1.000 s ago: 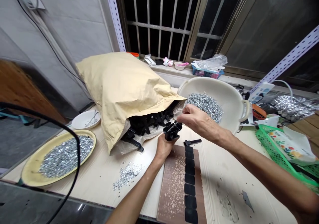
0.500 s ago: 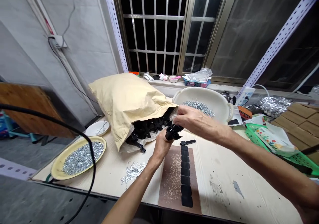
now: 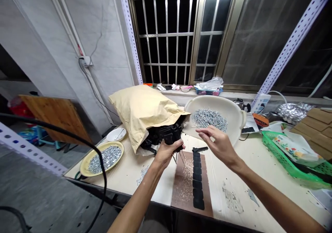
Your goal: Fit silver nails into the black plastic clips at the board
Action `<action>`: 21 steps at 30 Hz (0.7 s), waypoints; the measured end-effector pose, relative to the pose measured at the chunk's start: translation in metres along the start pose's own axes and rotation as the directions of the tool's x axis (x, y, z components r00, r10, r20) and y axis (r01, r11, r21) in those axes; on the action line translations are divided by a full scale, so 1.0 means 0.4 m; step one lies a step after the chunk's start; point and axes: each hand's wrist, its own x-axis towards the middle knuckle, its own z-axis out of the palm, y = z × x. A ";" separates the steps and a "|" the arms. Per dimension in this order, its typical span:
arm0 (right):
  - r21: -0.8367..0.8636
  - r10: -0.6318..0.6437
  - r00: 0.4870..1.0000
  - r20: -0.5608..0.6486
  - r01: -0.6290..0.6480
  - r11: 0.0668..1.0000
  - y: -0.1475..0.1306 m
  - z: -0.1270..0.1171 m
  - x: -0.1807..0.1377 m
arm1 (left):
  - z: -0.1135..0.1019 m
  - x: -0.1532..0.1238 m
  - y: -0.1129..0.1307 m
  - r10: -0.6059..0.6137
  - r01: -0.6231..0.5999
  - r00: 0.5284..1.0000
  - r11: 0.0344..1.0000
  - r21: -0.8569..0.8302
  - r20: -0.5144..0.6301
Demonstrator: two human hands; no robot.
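Observation:
My left hand (image 3: 166,153) is closed around a black plastic part (image 3: 167,135) in front of the open sack. Thin metal pins (image 3: 183,157) stick out below that hand. My right hand (image 3: 219,143) is raised at the near edge of the white basin (image 3: 236,113), fingers loosely stretched and thumb apart, with nothing visible in them. Shiny screws or nails (image 3: 211,119) lie heaped in the basin. Black parts (image 3: 177,129) fill the mouth of the paper sack (image 3: 140,105). Below my hands, a row of black pieces (image 3: 197,184) lies on a brown board (image 3: 180,191), with another black part (image 3: 200,149) at its far end.
On the left stand a yellow tray (image 3: 85,162) of small metal pieces and a white dish (image 3: 111,135). Loose metal pieces (image 3: 142,176) lie near the board. A green basket (image 3: 285,165) is on the right. A black cable (image 3: 105,181) hangs across the left foreground.
My right hand has left the black part at my left hand and moved right and down, its fingers opening. My left hand has turned the part, and pins now show below it.

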 end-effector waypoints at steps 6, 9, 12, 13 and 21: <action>0.389 0.241 0.920 0.310 -0.353 0.851 0.038 0.139 -0.023 | -0.012 -0.018 -0.002 -0.313 0.349 0.930 0.916 -0.196 0.191; 0.469 0.254 0.869 0.425 -0.451 0.759 0.032 0.189 -0.021 | -0.010 -0.019 -0.015 -0.388 0.421 0.895 0.898 -0.127 0.223; 0.440 0.231 0.890 0.393 -0.403 0.803 0.027 0.188 -0.018 | -0.015 -0.008 -0.021 -0.432 0.455 0.876 0.887 -0.075 0.214; 0.391 0.205 0.915 0.349 -0.341 0.855 0.030 0.173 -0.015 | -0.018 -0.002 -0.021 -0.447 0.468 0.870 0.881 -0.062 0.208; -0.471 -0.003 0.892 0.452 0.241 0.849 0.160 0.029 -0.012 | -0.047 0.102 -0.093 -0.205 0.120 0.978 0.669 0.734 0.027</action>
